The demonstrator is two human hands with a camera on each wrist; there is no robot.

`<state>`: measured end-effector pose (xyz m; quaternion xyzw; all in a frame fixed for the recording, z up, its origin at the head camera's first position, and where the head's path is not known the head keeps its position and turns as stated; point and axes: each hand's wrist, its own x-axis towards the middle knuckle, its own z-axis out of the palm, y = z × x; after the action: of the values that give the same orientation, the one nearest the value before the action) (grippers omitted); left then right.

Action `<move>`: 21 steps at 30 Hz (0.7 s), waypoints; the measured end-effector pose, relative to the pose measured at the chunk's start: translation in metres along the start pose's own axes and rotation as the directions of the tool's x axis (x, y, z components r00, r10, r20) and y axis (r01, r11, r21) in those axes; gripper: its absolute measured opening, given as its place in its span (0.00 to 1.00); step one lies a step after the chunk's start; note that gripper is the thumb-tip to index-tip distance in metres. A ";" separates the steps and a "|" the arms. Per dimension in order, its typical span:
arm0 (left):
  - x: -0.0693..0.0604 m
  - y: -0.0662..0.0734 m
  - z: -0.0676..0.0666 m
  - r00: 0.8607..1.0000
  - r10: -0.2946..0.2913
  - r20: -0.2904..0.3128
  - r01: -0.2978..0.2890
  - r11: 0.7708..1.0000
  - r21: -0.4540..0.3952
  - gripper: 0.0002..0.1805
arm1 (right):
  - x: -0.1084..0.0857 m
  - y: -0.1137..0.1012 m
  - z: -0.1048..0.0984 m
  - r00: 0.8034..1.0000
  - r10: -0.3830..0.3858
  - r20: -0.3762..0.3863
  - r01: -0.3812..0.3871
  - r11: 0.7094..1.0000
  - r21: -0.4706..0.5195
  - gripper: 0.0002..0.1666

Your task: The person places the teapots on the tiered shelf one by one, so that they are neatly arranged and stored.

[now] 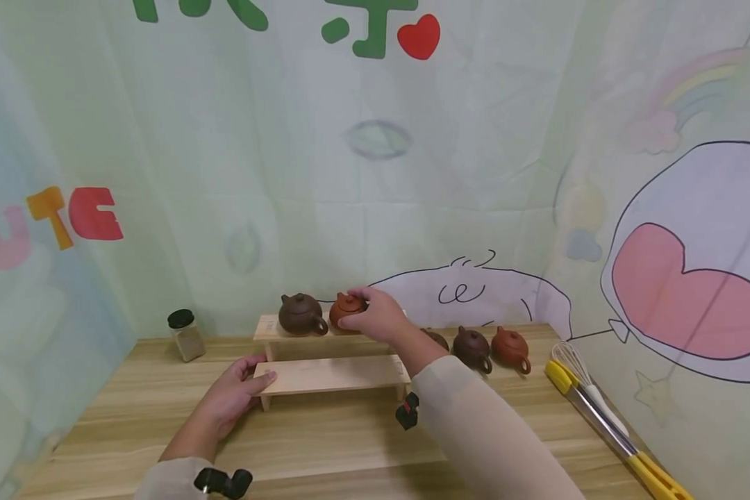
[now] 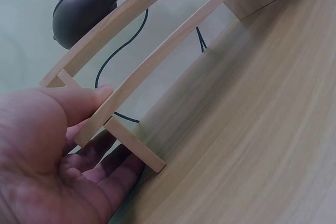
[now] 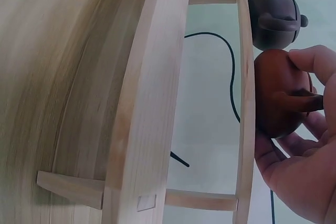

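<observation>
A curtained booth: cartoon-printed cloth [image 1: 475, 173] hangs behind a wooden table [image 1: 325, 444]

A pale green backdrop [image 1: 475, 187], probably cloth, hangs behind a wood-grain table [image 1: 325, 444], a red heart [image 1: 419, 37] printed up high

A rust-red teapot [image 1: 342, 312] stands upright on the upper shelf [image 1: 267, 328]

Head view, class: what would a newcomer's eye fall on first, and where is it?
Probably the big pink heart printed on the backdrop at the far right. Next might come the right hand, gripping a reddish teapot at the upper shelf, beside a dark brown teapot. Lower left, the left hand holds the lower shelf by its end.
</observation>
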<state>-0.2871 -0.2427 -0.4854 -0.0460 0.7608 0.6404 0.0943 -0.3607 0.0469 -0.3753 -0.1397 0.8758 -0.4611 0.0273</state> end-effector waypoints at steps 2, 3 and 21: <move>0.000 0.000 0.000 1.000 0.000 0.000 0.000 1.000 -0.001 0.40 | 0.001 0.001 0.000 1.000 0.004 0.002 -0.004 1.000 -0.005 0.40; 0.000 0.000 0.000 1.000 0.000 0.000 0.000 1.000 0.000 0.40 | 0.001 0.001 0.000 1.000 0.004 0.003 -0.004 1.000 -0.008 0.40; -0.002 0.003 0.001 1.000 -0.003 0.005 0.003 1.000 0.007 0.41 | -0.037 0.017 -0.028 0.999 0.025 -0.035 -0.023 0.999 0.042 0.40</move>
<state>-0.2858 -0.2416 -0.4828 -0.0451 0.7626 0.6379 0.0972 -0.3337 0.0885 -0.3762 -0.1202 0.8680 -0.4813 0.0200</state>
